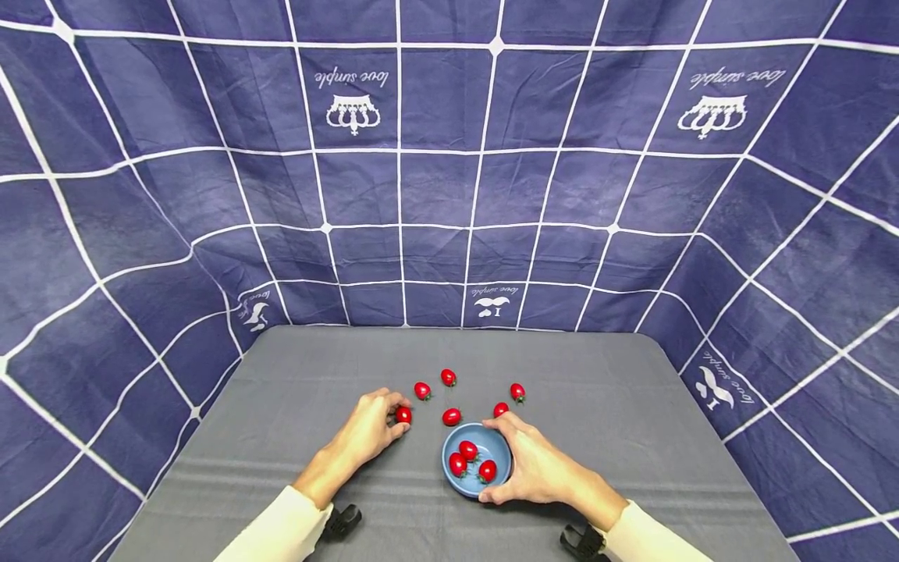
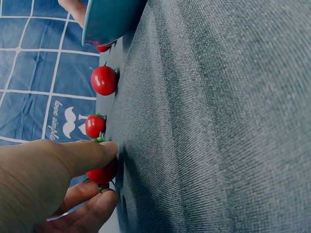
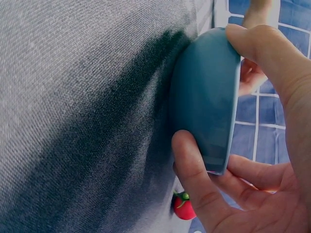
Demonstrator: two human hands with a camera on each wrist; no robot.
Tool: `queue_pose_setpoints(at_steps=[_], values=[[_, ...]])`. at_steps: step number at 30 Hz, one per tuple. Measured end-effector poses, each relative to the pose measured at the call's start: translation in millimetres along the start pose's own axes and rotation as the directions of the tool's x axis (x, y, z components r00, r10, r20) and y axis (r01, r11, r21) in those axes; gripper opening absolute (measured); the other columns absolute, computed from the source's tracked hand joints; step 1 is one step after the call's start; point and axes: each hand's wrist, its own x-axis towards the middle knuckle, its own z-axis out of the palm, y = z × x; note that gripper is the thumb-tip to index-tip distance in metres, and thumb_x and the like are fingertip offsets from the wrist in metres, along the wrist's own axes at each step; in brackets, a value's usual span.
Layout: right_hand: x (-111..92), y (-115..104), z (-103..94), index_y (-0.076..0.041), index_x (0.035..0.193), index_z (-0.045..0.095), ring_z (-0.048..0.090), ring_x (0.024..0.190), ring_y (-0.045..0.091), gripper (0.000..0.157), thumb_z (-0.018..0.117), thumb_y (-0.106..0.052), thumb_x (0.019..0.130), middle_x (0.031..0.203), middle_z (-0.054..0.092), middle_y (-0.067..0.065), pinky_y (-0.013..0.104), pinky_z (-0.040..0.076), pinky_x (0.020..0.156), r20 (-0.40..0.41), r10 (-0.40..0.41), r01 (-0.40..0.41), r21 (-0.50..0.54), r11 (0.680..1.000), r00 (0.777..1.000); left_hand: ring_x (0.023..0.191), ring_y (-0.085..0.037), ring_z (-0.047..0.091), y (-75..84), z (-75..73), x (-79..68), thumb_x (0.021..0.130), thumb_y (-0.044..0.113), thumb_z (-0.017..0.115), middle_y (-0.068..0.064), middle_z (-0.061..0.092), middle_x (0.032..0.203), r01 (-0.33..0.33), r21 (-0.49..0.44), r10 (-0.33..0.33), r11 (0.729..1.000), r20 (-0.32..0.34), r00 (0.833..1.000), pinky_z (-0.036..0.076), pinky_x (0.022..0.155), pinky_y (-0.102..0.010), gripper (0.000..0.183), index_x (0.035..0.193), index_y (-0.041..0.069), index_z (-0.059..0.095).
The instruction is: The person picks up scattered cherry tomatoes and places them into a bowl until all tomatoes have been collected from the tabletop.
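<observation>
My left hand (image 1: 367, 426) is at the left of the group and pinches a red cherry tomato (image 1: 403, 414) between thumb and fingers, low over the cloth. In the left wrist view the thumb covers part of that tomato (image 2: 103, 173), and its green stem end shows near the fingertips. My right hand (image 1: 539, 467) grips a small blue bowl (image 1: 496, 445) by its right side, thumb at the near rim and fingers at the far side. Several cherry tomatoes (image 1: 468, 450) lie inside the bowl. From the right wrist view, the bowl's outer wall (image 3: 206, 97) sits close over the cloth.
Loose cherry tomatoes lie beyond the bowl: one (image 1: 452, 417) just past its rim, two (image 1: 422, 390) farther left, another (image 1: 501, 409) by the right fingers and one (image 1: 517, 392) behind it. Grey cloth (image 1: 316, 367) covers the table; a blue gridded curtain (image 1: 435, 187) surrounds it.
</observation>
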Motion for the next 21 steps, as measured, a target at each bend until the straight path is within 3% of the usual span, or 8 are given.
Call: queue_pose_setpoints(at_steps=[15, 21], values=[[0.7, 1.5, 1.2, -0.004, 0.153, 0.065, 0.074, 0.118, 0.015, 0.104, 0.111, -0.049, 0.072, 0.138, 0.069, 0.001, 0.031, 0.064, 0.105, -0.008, -0.009, 0.009, 0.000, 1.000, 1.000, 0.080, -0.018, 0.077, 3.8, -4.6, 0.8, 0.082, -0.007, 0.098, -0.008, 0.074, 0.094, 0.016, -0.020, -0.016, 1.000, 0.014, 1.000, 0.068, 0.074, -0.027, 0.033, 0.112, 0.000, 0.085], [0.8, 0.6, 0.1, -0.003, 0.154, 0.065, 0.074, 0.118, 0.016, 0.104, 0.110, -0.049, 0.072, 0.139, 0.070, 0.002, 0.032, 0.064, 0.105, -0.006, -0.001, 0.001, -0.004, 1.000, 1.000, 0.077, -0.011, 0.067, 7.0, -6.4, 2.8, 0.083, -0.005, 0.099, -0.005, 0.071, 0.090, 0.009, 0.002, -0.009, 1.000, 0.011, 1.000, 0.057, 0.071, -0.020, 0.033, 0.113, 0.003, 0.086]])
